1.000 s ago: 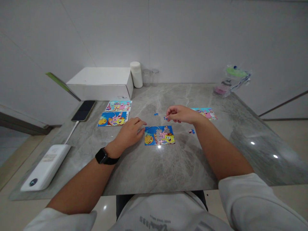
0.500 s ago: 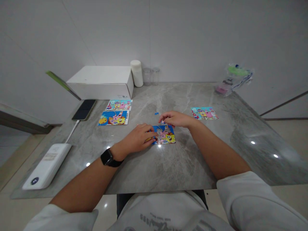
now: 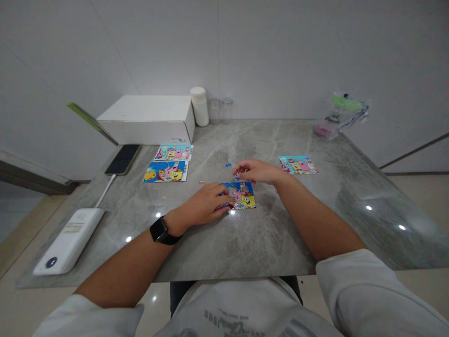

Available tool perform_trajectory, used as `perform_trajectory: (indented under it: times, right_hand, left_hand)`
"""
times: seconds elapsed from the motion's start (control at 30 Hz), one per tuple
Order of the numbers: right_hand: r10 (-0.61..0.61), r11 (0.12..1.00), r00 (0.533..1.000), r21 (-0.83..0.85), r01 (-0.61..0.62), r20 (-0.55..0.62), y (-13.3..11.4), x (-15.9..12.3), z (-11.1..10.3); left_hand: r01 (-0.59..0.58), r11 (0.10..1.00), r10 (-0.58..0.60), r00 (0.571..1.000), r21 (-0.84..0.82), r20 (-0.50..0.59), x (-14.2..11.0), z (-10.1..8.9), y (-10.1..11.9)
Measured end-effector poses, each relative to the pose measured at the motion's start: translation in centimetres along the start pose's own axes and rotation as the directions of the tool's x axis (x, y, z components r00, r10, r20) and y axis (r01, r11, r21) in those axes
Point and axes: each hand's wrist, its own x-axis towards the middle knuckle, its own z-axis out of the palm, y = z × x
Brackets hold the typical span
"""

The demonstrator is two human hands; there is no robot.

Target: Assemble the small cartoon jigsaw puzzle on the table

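A partly assembled jigsaw puzzle (image 3: 247,198) with a blue, pink and yellow cartoon picture lies on the grey table; a grey gap shows in its upper middle. My left hand (image 3: 206,202) rests over its left part, fingers stretched out and apart, hiding that side. Just above the puzzle's top edge, my right hand (image 3: 254,172) has its fingers bent together at a small blue puzzle piece (image 3: 237,178), mostly hidden by the fingertips. Another blue puzzle piece (image 3: 228,164) lies farther back, and a small multicoloured piece (image 3: 202,181) lies beyond my left hand.
Two picture cards (image 3: 165,172) (image 3: 174,152) lie at left, another card (image 3: 299,164) at right. A phone (image 3: 122,159), white power bank (image 3: 69,241), white box (image 3: 147,112), white bottle (image 3: 199,107), two clear glasses (image 3: 227,111) and a plastic bag (image 3: 342,116) stand around the edges.
My left hand has shifted slightly right and down over the puzzle, uncovering the small multicoloured piece. My right hand has moved slightly up, and the blue piece shows at its fingertips.
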Motion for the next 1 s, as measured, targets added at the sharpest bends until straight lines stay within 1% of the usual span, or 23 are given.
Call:
perform_trajectory:
  times: [0.2,0.33,0.43,0.57,0.7,0.87,1.0]
  right_hand:
    - [0.044,0.996,0.999,0.071,-0.045,0.02,0.2,0.3,0.6]
    - [0.037,0.999,0.999,0.035,-0.037,0.001,0.3,0.5,0.7]
    - [0.051,0.999,0.999,-0.005,-0.051,0.016,0.4,0.7,0.8]
    - [0.056,0.991,0.997,-0.122,-0.05,0.044,0.5,0.9,1.2]
    - [0.042,0.962,0.998,-0.273,-0.028,0.044,0.2,0.8,1.7]
    - [0.087,0.909,0.996,-0.41,-0.07,0.021,-0.7,0.6,2.3]
    - [0.114,0.867,0.993,-0.485,-0.114,-0.03,-1.2,0.5,2.9]
  left_hand:
    - [-0.054,0.998,0.054,0.998,-0.014,0.011,0.2,0.2,0.5]
    - [-0.06,0.998,0.059,0.998,0.007,0.02,0.2,0.4,0.5]
    - [-0.062,0.998,0.062,0.998,0.023,0.031,0.2,0.4,0.6]
    - [-0.069,0.996,0.066,0.997,0.049,0.046,0.3,0.5,0.6]
    - [-0.067,0.995,0.063,0.996,0.069,0.066,0.2,0.6,0.5]
    - [-0.063,0.996,0.058,0.996,0.066,0.072,0.2,0.8,0.4]
    - [-0.062,0.996,0.057,0.995,0.062,0.077,0.2,0.7,0.4]
